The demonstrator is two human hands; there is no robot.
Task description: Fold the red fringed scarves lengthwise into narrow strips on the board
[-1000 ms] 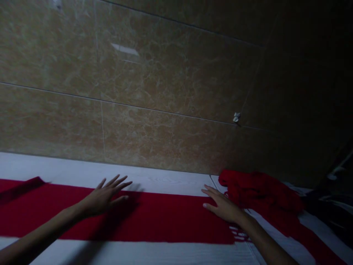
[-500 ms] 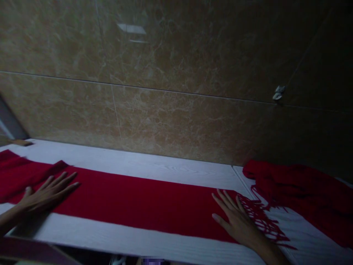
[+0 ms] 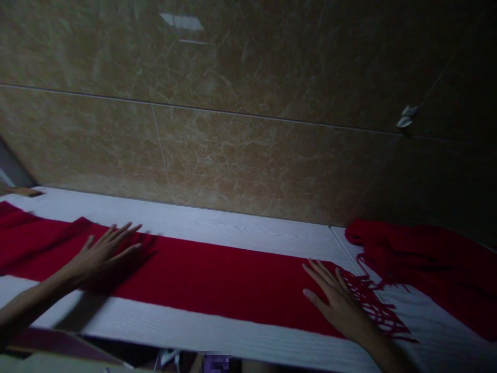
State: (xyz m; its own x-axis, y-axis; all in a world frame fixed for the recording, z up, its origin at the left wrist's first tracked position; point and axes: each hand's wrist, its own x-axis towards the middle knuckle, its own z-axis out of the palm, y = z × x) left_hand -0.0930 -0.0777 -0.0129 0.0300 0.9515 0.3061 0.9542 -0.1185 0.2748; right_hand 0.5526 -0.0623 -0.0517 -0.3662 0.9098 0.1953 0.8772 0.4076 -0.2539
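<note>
- A marble-look tile wall (image 3: 233,155) rises beyond the white wood-grain table (image 3: 202,228).
- A red fringed scarf (image 3: 217,280) lies lengthwise along the table, bunched at the right.
- The left hand (image 3: 104,254) is open, fingers spread over the scarf.
- The right hand (image 3: 337,303) is open, flat on the scarf beside its fringe.

Red fringed scarf (image 3: 217,280), spread flat

White table (image 3: 202,231) (fringed red scarf (image 3: 217,280) atop)

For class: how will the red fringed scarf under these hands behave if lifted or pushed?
Probably floppy: beside the red fringed scarf, the red fabric slumps in soft folds. Likely light for its size, as the scarf lies thin. Its loose fringe, by the right hand, may snag or tangle.
</note>
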